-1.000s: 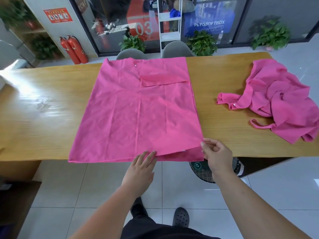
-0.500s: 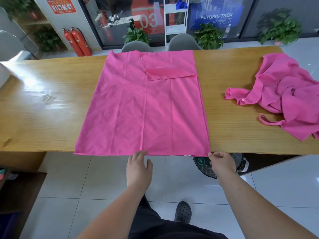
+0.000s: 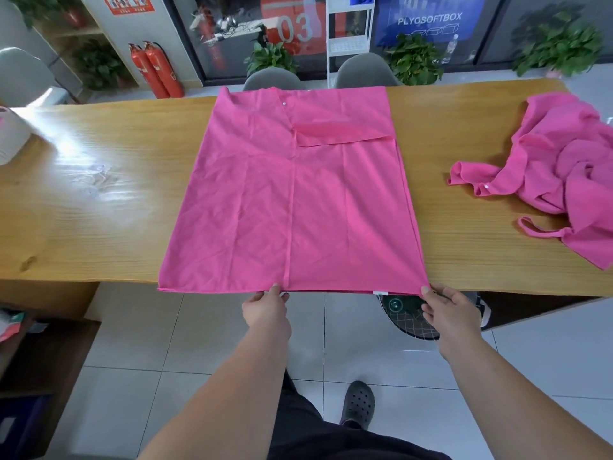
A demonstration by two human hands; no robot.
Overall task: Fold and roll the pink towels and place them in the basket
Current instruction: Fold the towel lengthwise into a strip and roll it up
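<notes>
A pink towel (image 3: pixel 292 200) lies spread flat across the middle of the wooden table (image 3: pixel 99 207), its near edge hanging slightly over the table's front edge. My left hand (image 3: pixel 267 310) pinches that near edge around its middle. My right hand (image 3: pixel 447 310) grips the towel's near right corner. A second pink towel (image 3: pixel 564 167) lies crumpled on the right of the table. A white container (image 3: pixel 10 134), perhaps the basket, sits at the table's far left edge, mostly cut off.
Two grey chairs (image 3: pixel 272 79) stand behind the table, with potted plants (image 3: pixel 414 58) and red fire extinguishers (image 3: pixel 156 69) beyond. A dark round wire object (image 3: pixel 411 317) sits on the tiled floor under the table near my right hand. A low dark shelf (image 3: pixel 43 356) stands at left.
My left hand has slid back off the cloth to the towel's near edge and pinches it. The right hand has stayed at the near right corner. The towel's front edge lies straighter.
</notes>
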